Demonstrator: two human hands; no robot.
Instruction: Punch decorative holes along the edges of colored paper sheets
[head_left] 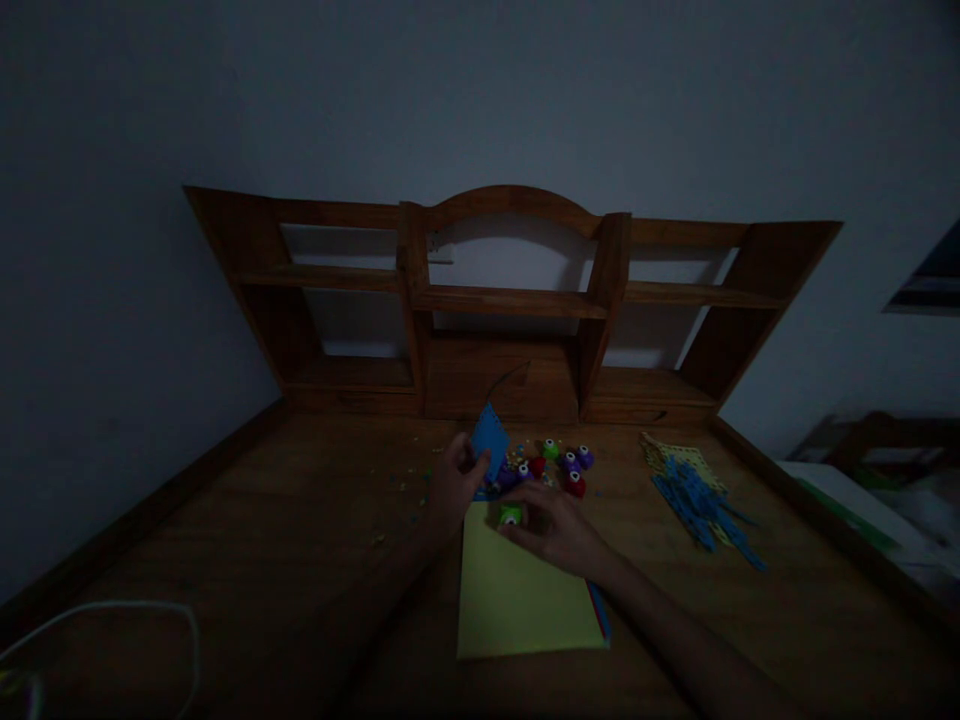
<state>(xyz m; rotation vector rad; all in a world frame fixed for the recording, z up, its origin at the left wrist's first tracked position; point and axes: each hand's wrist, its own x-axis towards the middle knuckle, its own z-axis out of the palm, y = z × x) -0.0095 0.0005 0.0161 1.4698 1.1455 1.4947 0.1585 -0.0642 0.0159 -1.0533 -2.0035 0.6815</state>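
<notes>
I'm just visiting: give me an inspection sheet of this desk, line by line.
Surface: wooden desktop, dimly lit.
Job's things: blue paper, yellow sheet, green eyed gadget; more eyed gadgets beyond.
Clutter: scattered paper bits; blue strips and yellow perforated paper at right.
Hands: left hand pinches the blue paper; right hand holds the green eyed gadget.
Cables: white cord, lower left.
Surroundings: wooden shelf unit, wall outlet.

text: none readable | labels/brands: none legible | numbers: none legible | signs: none legible | frame: dim throughout
</notes>
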